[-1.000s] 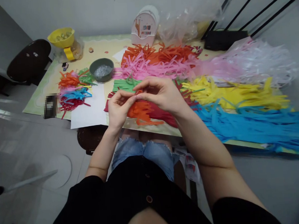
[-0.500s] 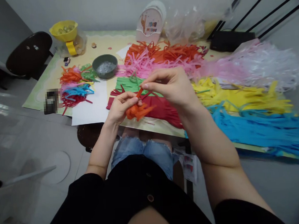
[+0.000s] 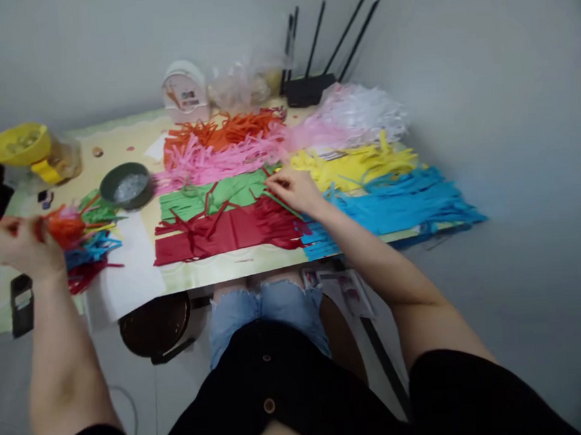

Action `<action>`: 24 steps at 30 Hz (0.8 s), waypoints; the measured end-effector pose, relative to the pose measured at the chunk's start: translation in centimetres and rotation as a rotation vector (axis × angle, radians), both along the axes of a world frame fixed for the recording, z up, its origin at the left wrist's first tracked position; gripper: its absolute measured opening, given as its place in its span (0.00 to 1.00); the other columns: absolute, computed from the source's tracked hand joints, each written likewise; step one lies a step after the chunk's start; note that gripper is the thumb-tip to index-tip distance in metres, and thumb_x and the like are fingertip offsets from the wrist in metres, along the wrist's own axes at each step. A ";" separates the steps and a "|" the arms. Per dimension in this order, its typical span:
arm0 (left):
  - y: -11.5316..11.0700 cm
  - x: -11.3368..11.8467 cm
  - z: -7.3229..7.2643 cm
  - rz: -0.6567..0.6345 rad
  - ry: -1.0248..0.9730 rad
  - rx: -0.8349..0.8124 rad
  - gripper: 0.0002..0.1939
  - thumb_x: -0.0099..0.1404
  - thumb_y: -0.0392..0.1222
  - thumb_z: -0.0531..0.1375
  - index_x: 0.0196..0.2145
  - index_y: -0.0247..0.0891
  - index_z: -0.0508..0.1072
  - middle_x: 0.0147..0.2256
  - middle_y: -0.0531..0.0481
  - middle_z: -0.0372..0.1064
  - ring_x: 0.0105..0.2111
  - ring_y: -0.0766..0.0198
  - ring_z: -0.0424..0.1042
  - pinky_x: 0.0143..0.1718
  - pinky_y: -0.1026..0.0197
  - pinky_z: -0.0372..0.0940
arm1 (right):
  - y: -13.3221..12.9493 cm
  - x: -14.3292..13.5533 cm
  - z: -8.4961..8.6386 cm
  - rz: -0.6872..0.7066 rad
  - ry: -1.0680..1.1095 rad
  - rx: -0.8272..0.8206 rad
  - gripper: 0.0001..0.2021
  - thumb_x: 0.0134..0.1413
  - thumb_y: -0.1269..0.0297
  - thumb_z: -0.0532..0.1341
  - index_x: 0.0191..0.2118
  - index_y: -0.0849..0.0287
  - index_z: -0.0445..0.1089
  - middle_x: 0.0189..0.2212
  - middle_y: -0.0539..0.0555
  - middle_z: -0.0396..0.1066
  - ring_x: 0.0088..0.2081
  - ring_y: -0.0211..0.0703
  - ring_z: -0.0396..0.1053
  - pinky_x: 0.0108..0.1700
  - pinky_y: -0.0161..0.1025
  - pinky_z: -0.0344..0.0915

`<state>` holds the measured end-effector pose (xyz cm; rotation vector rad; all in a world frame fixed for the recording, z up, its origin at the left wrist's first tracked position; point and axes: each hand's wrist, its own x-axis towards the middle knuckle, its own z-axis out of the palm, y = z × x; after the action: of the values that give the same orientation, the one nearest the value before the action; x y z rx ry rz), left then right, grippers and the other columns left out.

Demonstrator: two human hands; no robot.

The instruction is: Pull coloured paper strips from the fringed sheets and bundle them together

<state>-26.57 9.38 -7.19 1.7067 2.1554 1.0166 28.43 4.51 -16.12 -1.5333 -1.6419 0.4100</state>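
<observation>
My left hand [image 3: 29, 250] is at the far left, beside the pile of small tassels. Its fingers are curled round an orange tassel [image 3: 39, 227], partly hidden and slightly blurred. Right by it, the pile shows orange, green, blue and dark red tassels [image 3: 93, 245]. Over the right end of the green fringed sheet [image 3: 239, 189], my right hand [image 3: 296, 189] has its fingertips pinched together. Whether a thin strip is between them I cannot make out. A dark red fringed sheet [image 3: 198, 241] lies just below the green one.
Orange [image 3: 226, 135], pink [image 3: 218, 157], yellow [image 3: 346, 168] and blue fringed sheets [image 3: 388, 208] cover the table's middle and right. A dark bowl [image 3: 127, 186] stands near white paper [image 3: 130, 260]. Behind are a yellow funnel-like container [image 3: 18, 147] and a black router [image 3: 311, 90].
My hands have parted: the left moved far left to the tassel pile with the orange tassel, the right stayed over the green fringe. The camera view has turned right.
</observation>
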 end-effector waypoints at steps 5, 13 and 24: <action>-0.2 1.8 -2.5 -0.030 0.463 -0.122 0.20 0.60 0.56 0.61 0.42 0.39 0.74 0.52 0.39 0.73 0.57 0.36 0.65 0.61 0.36 0.57 | 4.1 15.4 1.7 -0.476 -0.061 -0.023 0.09 0.61 0.72 0.61 0.32 0.65 0.79 0.36 0.62 0.82 0.45 0.52 0.77 0.55 0.44 0.67; -3.2 8.4 -2.5 -0.094 0.560 0.351 0.22 0.69 0.56 0.58 0.46 0.35 0.77 0.59 0.30 0.73 0.65 0.35 0.69 0.67 0.36 0.59 | 7.9 23.2 1.8 -0.771 -0.085 -0.362 0.07 0.56 0.73 0.66 0.39 0.70 0.81 0.43 0.69 0.81 0.53 0.59 0.76 0.61 0.52 0.67; 2.5 33.5 3.6 -0.880 -0.175 0.482 0.18 0.73 0.53 0.63 0.52 0.37 0.78 0.52 0.43 0.77 0.45 0.60 0.80 0.49 0.52 0.77 | 5.1 19.1 19.5 -0.419 0.169 -0.038 0.08 0.66 0.77 0.61 0.33 0.64 0.73 0.25 0.47 0.73 0.23 0.27 0.68 0.29 0.26 0.68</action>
<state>6.89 11.87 -3.57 2.3052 0.8725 1.3505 47.51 9.61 3.36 -1.7670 -1.1507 0.3324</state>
